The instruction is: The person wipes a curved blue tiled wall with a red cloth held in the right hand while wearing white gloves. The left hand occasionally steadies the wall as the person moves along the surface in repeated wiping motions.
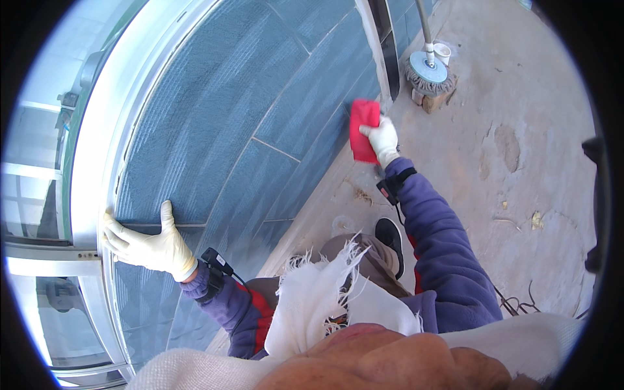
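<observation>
My left hand, in a pale rubber glove, rests with spread fingers on the blue wall tiles, its fingertips at the edge of the white metal window frame. Gripped in my gloved right hand is a folded red cloth, held near the lower part of the tiled wall. The thumb lies over the cloth. Whether the cloth touches the tiles cannot be told.
A round mop with grey strands stands by the wall, over a rough block. Behind it is a white cup. Dark cables lie on the concrete floor at the lower right. My shoe is near the wall's foot.
</observation>
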`<state>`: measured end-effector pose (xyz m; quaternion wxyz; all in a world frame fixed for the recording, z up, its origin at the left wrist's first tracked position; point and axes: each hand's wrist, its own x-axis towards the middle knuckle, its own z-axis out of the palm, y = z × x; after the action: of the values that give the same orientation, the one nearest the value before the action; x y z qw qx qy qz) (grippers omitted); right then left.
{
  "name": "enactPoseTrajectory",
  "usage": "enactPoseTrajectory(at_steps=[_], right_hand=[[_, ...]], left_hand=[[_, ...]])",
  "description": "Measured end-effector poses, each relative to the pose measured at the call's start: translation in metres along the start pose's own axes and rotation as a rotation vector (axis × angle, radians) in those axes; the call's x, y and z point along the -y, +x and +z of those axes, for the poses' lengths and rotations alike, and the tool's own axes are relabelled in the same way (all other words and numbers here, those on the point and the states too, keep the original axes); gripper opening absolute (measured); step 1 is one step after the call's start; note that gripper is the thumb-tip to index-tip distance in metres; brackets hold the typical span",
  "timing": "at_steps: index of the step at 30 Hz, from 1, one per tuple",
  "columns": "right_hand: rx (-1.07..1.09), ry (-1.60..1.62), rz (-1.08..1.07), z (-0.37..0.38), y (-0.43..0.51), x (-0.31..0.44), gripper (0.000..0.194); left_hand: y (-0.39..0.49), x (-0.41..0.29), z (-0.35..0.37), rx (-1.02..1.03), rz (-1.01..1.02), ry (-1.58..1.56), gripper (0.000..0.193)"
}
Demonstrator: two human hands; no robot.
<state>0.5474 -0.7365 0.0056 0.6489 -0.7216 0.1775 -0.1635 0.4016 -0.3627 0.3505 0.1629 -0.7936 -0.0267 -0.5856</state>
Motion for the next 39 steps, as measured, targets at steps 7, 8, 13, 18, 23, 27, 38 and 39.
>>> enactPoseTrajectory(at_steps=[7,8,13,18,23,27,38,39], right_hand=[[-0.286,0.175,-0.375,0.031,0.024,0.125,0.061],[-0.321,0.007,-0.629,0.041,0.007,0.141,0.06],[0.25,-0.584,-1.174,0.066,-0.102,0.194,0.047],[0.061,-0.516,-1.549,0.069,-0.102,0.223,0.034],[-0.378,-0.502,-1.203,0.04,-0.02,0.274,0.043],[-0.358,-0.466,-1.103,0.026,-0.008,0.308,0.049],[0.024,-0.627,-1.65,0.066,-0.116,0.336,0.038],[0.024,-0.646,-1.631,0.063,-0.112,0.338,0.037]], left_hand=[[0.001,-0.002,-0.004,0.02,-0.035,-0.013,0.111],[0.001,-0.002,-0.004,0.018,-0.034,-0.018,0.111],[0.0,-0.002,-0.004,0.022,-0.084,-0.017,0.114],[-0.003,-0.001,-0.004,0.06,-0.141,-0.025,0.119],[-0.005,0.002,-0.005,0.096,-0.177,-0.059,0.124],[-0.005,0.002,-0.008,0.129,-0.202,-0.057,0.119],[0.024,0.017,-0.038,0.291,-0.145,-0.137,0.082],[0.033,0.019,-0.041,0.223,-0.034,-0.121,0.08]])
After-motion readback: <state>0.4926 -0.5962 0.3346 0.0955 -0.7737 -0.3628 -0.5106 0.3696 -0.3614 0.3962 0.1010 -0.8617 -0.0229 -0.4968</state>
